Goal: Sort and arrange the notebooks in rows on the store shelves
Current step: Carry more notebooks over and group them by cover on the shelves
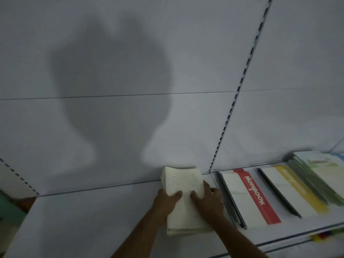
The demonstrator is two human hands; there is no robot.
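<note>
A stack of cream-coloured notebooks point(183, 185) lies flat on the white shelf point(93, 220), its far end against the back panel. My left hand point(166, 201) grips the stack's left edge, thumb on the top cover. My right hand point(210, 201) grips its right edge, thumb also on top. To the right lie rows of notebooks: a white one with a red "Notebook" band point(255, 198), a white one with a yellow band point(296, 190), and green and pale illustrated ones point(320, 174).
A slotted upright point(232, 108) divides the white back panel into two bays. The shelf's front edge point(297, 237) carries coloured price tags at the lower right. A green object point(9, 211) shows past the shelf's left end.
</note>
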